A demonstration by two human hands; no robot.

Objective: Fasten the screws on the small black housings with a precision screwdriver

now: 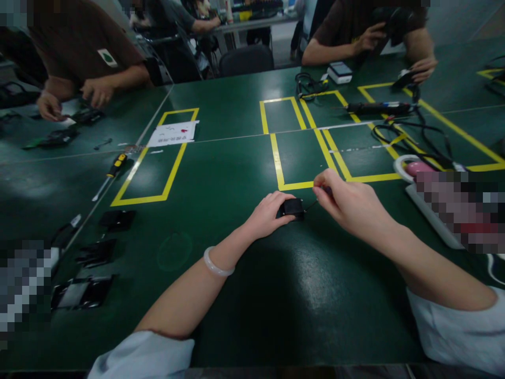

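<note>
Leaning over the green table (pixel 236 295), the person has both bare hands gathered around one small black block (pixel 294 209), which sits on the table in front of them, just on the near side of a yellow tape line (pixel 298 186). The left hand (pixel 268 215), a pale bracelet (pixel 215 262) at its wrist, is clamped on the block from its left end, fingers over the far side and thumb along the near side. The right hand (pixel 349 204) is beyond the block's other end, raised a little, with thumb and fingertips pinched together on a thin dark rod (pixel 311 206); from where I stand I can't say whether that is a tool or a stiff wire. What matters is how these line up: the rod slants down and leftward out of the right fingers to the block's right side, so the block lies left of the right hand and slightly nearer the person. The left hand is the nearer one, already touching. Whether the rod's tip meets the block or stops just beside it, I can't make out. The block seems longest from left to right, though fingers cover its left end. Off to the left, well apart, lie a yellow-and-black screwdriver (pixel 117 165) and some black parts (pixel 96 252).
</note>
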